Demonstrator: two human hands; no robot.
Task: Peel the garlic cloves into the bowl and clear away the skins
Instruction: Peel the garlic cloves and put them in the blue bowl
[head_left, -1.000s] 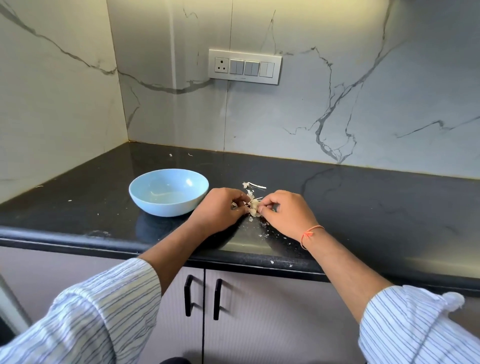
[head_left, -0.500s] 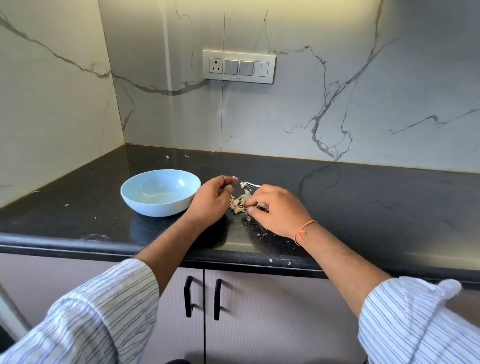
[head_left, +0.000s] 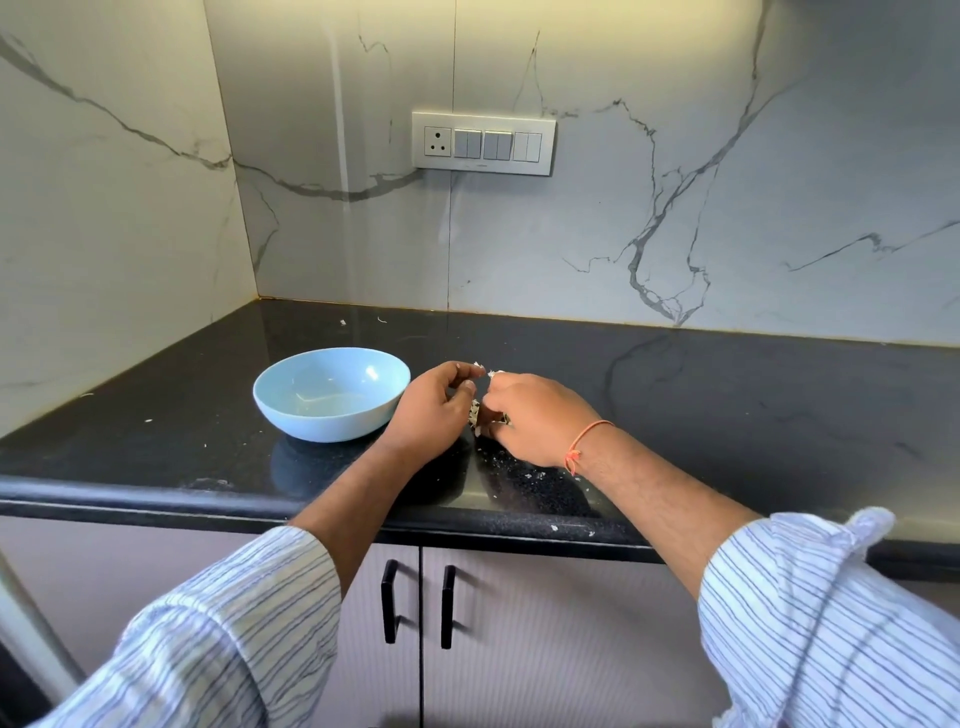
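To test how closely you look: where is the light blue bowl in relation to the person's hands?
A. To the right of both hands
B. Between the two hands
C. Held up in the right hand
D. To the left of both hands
D: the bowl rests on the black counter, left of the left hand and the right hand, which hold garlic together beside it.

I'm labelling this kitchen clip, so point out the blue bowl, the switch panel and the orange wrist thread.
blue bowl (head_left: 332, 426): head view, outer front wall.
switch panel (head_left: 483, 143): head view, middle of the plate.
orange wrist thread (head_left: 587, 436): head view, strand across the wrist.
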